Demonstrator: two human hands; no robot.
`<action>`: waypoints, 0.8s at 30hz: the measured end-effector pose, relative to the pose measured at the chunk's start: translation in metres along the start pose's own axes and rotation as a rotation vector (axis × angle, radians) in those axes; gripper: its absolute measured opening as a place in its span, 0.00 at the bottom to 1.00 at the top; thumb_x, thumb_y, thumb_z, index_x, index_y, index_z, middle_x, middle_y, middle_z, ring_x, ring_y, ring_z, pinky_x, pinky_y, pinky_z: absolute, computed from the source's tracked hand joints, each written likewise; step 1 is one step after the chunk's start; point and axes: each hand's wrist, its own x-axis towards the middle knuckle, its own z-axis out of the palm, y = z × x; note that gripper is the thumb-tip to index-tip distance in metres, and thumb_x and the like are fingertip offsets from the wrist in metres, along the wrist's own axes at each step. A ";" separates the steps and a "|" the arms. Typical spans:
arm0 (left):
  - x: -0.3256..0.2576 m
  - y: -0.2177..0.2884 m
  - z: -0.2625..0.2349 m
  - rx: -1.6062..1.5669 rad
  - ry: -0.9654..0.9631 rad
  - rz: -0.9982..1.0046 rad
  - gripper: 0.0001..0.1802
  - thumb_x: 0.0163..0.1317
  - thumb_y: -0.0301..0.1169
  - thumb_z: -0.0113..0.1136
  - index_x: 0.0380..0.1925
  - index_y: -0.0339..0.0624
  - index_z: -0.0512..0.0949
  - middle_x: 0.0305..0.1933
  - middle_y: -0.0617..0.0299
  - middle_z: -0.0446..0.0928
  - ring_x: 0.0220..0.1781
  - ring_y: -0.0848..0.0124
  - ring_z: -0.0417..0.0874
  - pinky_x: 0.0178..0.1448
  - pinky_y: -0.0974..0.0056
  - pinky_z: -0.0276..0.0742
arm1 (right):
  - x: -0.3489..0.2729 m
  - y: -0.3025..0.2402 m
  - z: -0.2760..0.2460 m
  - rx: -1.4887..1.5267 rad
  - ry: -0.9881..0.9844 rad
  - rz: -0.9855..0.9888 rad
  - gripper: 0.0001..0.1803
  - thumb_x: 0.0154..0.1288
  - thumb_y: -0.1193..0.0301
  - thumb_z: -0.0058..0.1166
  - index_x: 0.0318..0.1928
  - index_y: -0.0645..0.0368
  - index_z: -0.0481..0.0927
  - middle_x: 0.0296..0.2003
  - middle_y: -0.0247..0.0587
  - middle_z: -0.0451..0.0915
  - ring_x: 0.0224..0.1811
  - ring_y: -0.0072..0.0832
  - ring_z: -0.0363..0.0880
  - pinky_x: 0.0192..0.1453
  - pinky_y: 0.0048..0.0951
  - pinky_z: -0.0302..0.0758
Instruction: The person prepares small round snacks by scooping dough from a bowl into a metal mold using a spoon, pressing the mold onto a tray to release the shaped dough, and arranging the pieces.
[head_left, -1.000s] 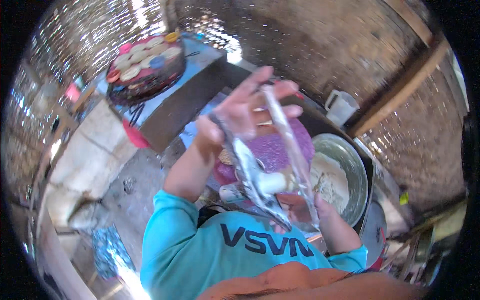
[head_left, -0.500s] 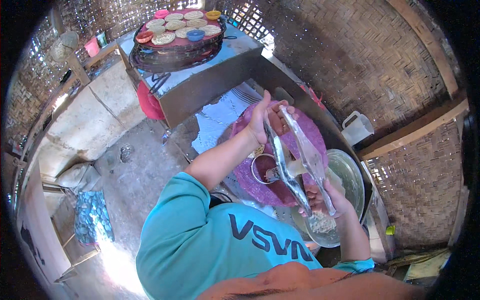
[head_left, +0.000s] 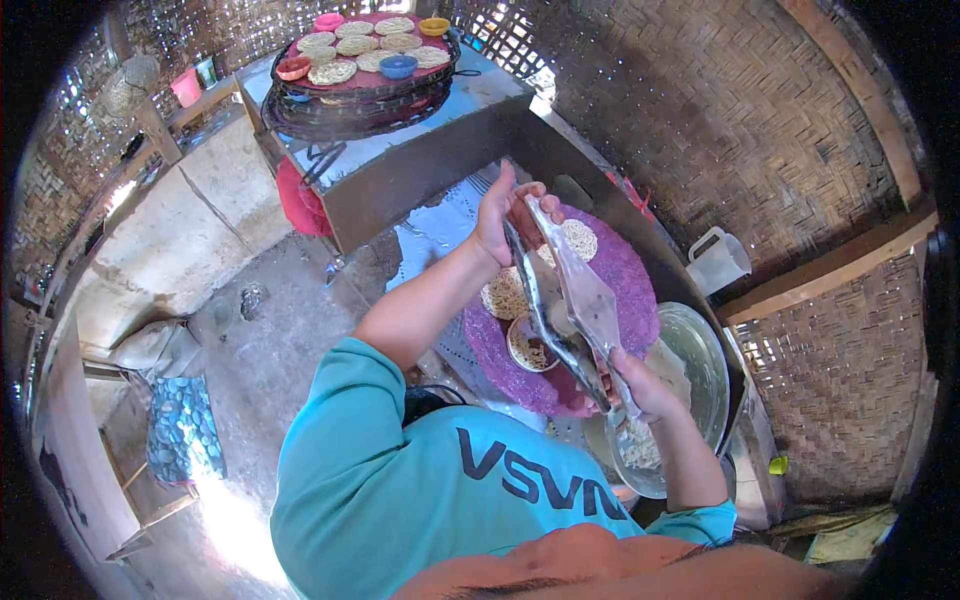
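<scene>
Both my hands hold a hand press of two long boards, a pale one [head_left: 585, 290] and a darker one [head_left: 541, 300], over a round purple tray [head_left: 632, 255]. My left hand [head_left: 512, 212] is closed around the far ends, thumb pointing up. Around the near ends my right hand [head_left: 638, 388] is closed, its fingers partly hidden behind the boards. Below the darker board, a pale ring [head_left: 512, 345] sits on the tray with dough strands [head_left: 538, 354] inside it. Flat rounds of strands, one at the far side [head_left: 578, 240] and one beside the ring [head_left: 503, 294], lie on the tray.
A large basin [head_left: 712, 340] with pale dough [head_left: 640, 445] stands right of the tray. A clear pitcher [head_left: 718, 262] is by the woven wall. On the far table [head_left: 400, 140], stacked round trays hold several pale rounds [head_left: 357, 46] and small coloured bowls [head_left: 398, 67].
My hands have shifted the press slightly left, and its boards look closer together. Strands now lie inside the ring, where more of the purple surface showed before.
</scene>
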 end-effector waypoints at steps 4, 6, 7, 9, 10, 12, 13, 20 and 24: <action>0.011 -0.005 -0.003 0.028 0.037 0.019 0.29 0.51 0.61 0.45 0.18 0.44 0.71 0.23 0.57 0.71 0.31 0.60 0.73 0.38 0.58 0.69 | -0.003 -0.007 0.003 -0.037 0.147 -0.081 0.30 0.61 0.49 0.39 0.52 0.61 0.63 0.30 0.39 0.74 0.25 0.24 0.74 0.26 0.22 0.72; 0.013 -0.015 -0.003 0.045 0.066 0.038 0.29 0.51 0.61 0.47 0.17 0.45 0.70 0.22 0.58 0.71 0.30 0.61 0.73 0.37 0.59 0.69 | -0.007 -0.007 0.002 -0.055 0.217 -0.080 0.30 0.60 0.49 0.41 0.51 0.62 0.62 0.29 0.39 0.74 0.23 0.23 0.73 0.25 0.23 0.72; 0.014 -0.021 -0.003 0.045 0.092 0.032 0.27 0.51 0.60 0.47 0.17 0.47 0.70 0.21 0.60 0.70 0.29 0.62 0.73 0.35 0.60 0.70 | -0.011 -0.004 -0.003 -0.105 0.220 -0.106 0.31 0.58 0.47 0.41 0.51 0.61 0.63 0.29 0.40 0.74 0.22 0.24 0.74 0.23 0.24 0.72; 0.013 -0.030 -0.004 0.023 0.124 0.013 0.26 0.52 0.59 0.47 0.16 0.48 0.68 0.19 0.63 0.69 0.28 0.63 0.73 0.32 0.62 0.70 | -0.018 0.000 -0.007 -0.154 0.224 -0.127 0.33 0.57 0.45 0.41 0.50 0.61 0.63 0.28 0.41 0.75 0.21 0.25 0.74 0.22 0.25 0.73; 0.011 -0.033 -0.006 0.019 0.126 0.010 0.26 0.52 0.59 0.47 0.16 0.48 0.68 0.19 0.63 0.69 0.28 0.63 0.73 0.32 0.62 0.70 | -0.023 0.001 -0.007 -0.147 0.217 -0.107 0.32 0.57 0.45 0.42 0.50 0.60 0.63 0.28 0.42 0.74 0.21 0.25 0.74 0.21 0.25 0.73; 0.006 -0.038 -0.009 0.023 0.153 -0.010 0.27 0.52 0.60 0.46 0.17 0.47 0.69 0.20 0.60 0.71 0.29 0.61 0.73 0.36 0.60 0.70 | -0.030 0.003 -0.004 -0.136 0.211 -0.085 0.32 0.57 0.46 0.43 0.51 0.60 0.63 0.28 0.42 0.74 0.21 0.25 0.74 0.21 0.25 0.73; 0.002 -0.040 -0.009 0.023 0.157 -0.015 0.27 0.52 0.60 0.46 0.17 0.47 0.69 0.20 0.60 0.71 0.29 0.61 0.73 0.36 0.60 0.70 | -0.033 0.004 0.000 -0.103 0.230 -0.033 0.32 0.57 0.47 0.44 0.51 0.60 0.63 0.28 0.42 0.74 0.20 0.25 0.74 0.20 0.25 0.72; -0.017 -0.025 -0.009 0.014 0.271 -0.045 0.29 0.53 0.62 0.41 0.16 0.46 0.66 0.18 0.60 0.68 0.25 0.60 0.72 0.34 0.60 0.70 | -0.017 0.019 0.020 0.041 0.182 -0.048 0.28 0.56 0.50 0.47 0.48 0.60 0.64 0.24 0.39 0.72 0.17 0.24 0.71 0.17 0.24 0.69; -0.009 -0.015 -0.003 0.020 0.218 -0.033 0.30 0.52 0.63 0.42 0.13 0.46 0.65 0.16 0.60 0.67 0.23 0.61 0.71 0.30 0.60 0.68 | -0.003 0.027 0.017 -0.094 0.284 -0.186 0.18 0.59 0.59 0.47 0.40 0.61 0.66 0.24 0.40 0.73 0.15 0.23 0.69 0.17 0.25 0.67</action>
